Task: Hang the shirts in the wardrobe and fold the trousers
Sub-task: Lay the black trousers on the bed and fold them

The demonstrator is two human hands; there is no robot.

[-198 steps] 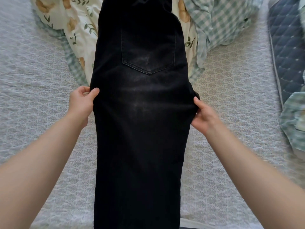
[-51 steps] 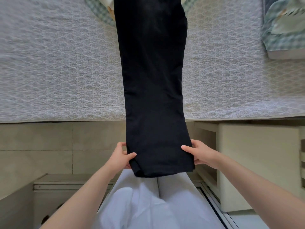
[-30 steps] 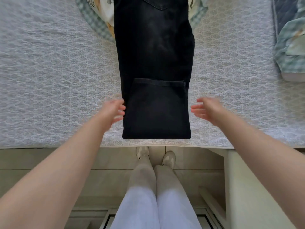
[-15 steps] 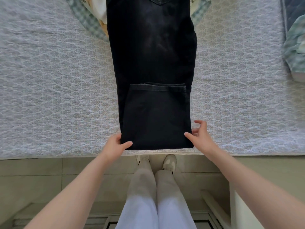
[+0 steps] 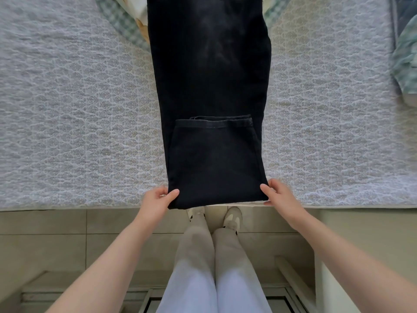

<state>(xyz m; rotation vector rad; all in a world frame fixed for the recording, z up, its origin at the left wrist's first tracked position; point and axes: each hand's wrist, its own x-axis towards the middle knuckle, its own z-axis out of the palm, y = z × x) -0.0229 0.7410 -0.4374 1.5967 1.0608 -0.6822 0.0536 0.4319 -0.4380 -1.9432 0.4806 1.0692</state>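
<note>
Both hands clamped on the black trousers (image 5: 209, 86), one per near corner. Left hand (image 5: 158, 199) has its thumb on top of the folded edge (image 5: 216, 203) and its fingers curled under. Right hand (image 5: 278, 195) does the same at the opposite corner, though its underside fingers are mostly hidden. Trousers lie flat on the grey quilted bed cover (image 5: 79, 109), running straight away from the hands. The hem (image 5: 214, 123) is turned back and sits a short way beyond the thumbs, so the doubled part lies directly ahead of both grips. Symmetric corner grips probably keep the fold square and both layers together for the next turn-over. Waist end is beyond the top of the frame, lying over checked floral bedding (image 5: 126, 23) far ahead of the left hand. Judgement: first fold made, next fold not yet done. Risk: layers could slip or skew if one hand leads.
</note>
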